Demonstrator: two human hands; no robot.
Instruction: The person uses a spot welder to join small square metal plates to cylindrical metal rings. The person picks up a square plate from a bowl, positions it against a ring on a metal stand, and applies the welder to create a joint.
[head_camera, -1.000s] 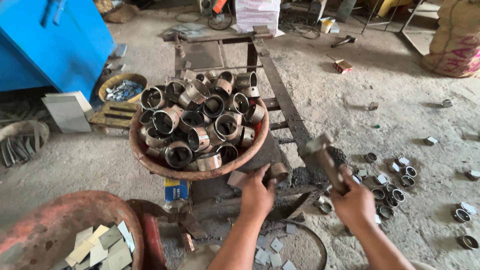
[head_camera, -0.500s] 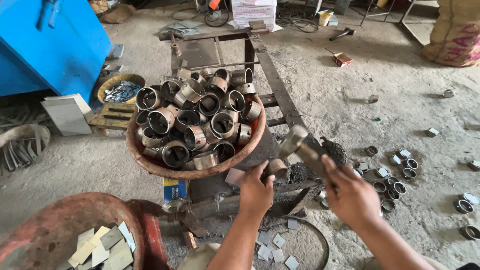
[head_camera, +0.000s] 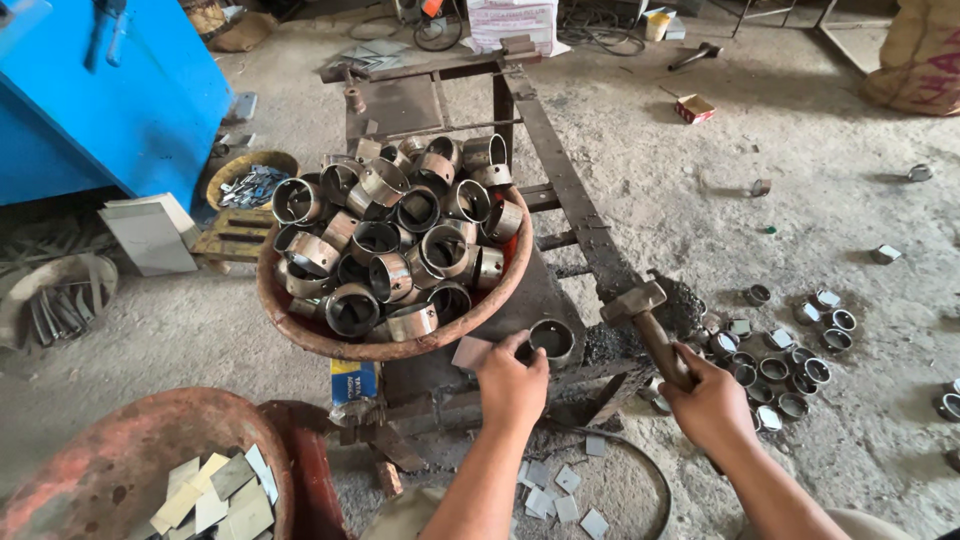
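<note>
My left hand (head_camera: 512, 378) pinches a small square metal plate (head_camera: 472, 353) beside a short metal ring (head_camera: 552, 340) that stands on the dark metal frame (head_camera: 560, 190). My right hand (head_camera: 712, 402) grips the wooden handle of a hammer (head_camera: 645, 315), its head raised to the right of the ring. Just behind the ring sits a rusty red bowl (head_camera: 300, 335) heaped with several metal rings (head_camera: 400, 240).
Finished rings with caps (head_camera: 790, 350) lie scattered on the floor at right. A second rusty bowl (head_camera: 110, 470) holding square plates sits at lower left. More square plates (head_camera: 560, 490) lie on the floor near me. A blue machine (head_camera: 100, 90) stands far left.
The hammer head has dropped from its raised position and now sits lower, to the right of the ring. My left hand stays by the ring with the plate.
</note>
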